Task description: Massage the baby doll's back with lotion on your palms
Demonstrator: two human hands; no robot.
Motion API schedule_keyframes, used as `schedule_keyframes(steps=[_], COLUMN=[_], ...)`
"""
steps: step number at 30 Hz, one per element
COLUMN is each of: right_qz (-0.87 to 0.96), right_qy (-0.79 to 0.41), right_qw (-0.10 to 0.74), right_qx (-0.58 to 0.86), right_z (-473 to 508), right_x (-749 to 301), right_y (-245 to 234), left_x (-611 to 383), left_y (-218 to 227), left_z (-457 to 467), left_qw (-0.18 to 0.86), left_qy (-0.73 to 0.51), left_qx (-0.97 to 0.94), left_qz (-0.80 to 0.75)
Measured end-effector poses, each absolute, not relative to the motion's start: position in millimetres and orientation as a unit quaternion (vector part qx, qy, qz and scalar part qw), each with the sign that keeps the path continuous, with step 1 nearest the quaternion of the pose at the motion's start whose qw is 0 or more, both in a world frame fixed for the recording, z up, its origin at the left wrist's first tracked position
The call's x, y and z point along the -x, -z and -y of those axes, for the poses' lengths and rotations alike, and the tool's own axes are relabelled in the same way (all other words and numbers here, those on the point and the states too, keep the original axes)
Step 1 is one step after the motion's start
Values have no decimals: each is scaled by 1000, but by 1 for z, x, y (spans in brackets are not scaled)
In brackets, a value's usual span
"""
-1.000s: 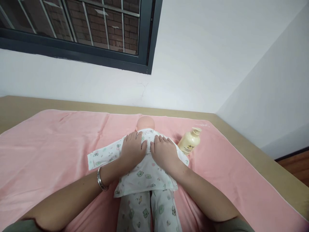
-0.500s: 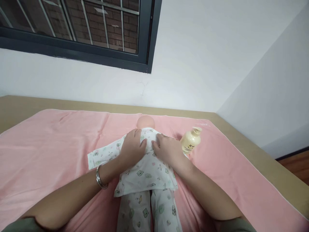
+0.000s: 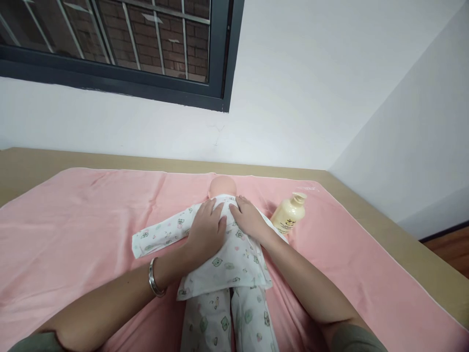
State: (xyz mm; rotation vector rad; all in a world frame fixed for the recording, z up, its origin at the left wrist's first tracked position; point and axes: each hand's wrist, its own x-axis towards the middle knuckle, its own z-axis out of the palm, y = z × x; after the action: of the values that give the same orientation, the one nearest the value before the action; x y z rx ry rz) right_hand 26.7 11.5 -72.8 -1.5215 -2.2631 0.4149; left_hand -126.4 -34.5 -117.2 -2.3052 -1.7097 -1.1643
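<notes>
A baby doll lies on a pink towel, dressed in a white printed suit. My left hand lies flat on the doll's chest, fingers stretched out, with a silver bangle on its wrist. My right hand rests open on the doll's chest near the shoulder, fingertips by the collar. The two hands touch side by side. One printed sleeve stretches out to the left. The doll's right arm is hidden under my right forearm.
A cream lotion bottle lies tilted on the towel just right of the doll. The towel covers a tan mattress set into a white wall corner, under a dark-framed window. Wooden floor shows at the far right.
Both hands have slid a little up and inward on the doll's chest. My right hand now lies closer to the collar and turned more on its edge.
</notes>
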Motion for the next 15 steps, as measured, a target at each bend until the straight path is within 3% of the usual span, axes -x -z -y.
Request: schedule_keyframes(steps=[8, 15], right_qz=[845, 825], right_qy=[-32, -101], right_qw=[146, 136], right_qx=[513, 539], right_z=[41, 4], right_x=[-12, -23], right_y=[76, 67], left_x=[142, 128], left_y=[118, 128], left_z=[4, 31], left_qw=[-35, 52], left_qy=[357, 337], left_qx=[717, 744], left_qz=[597, 575])
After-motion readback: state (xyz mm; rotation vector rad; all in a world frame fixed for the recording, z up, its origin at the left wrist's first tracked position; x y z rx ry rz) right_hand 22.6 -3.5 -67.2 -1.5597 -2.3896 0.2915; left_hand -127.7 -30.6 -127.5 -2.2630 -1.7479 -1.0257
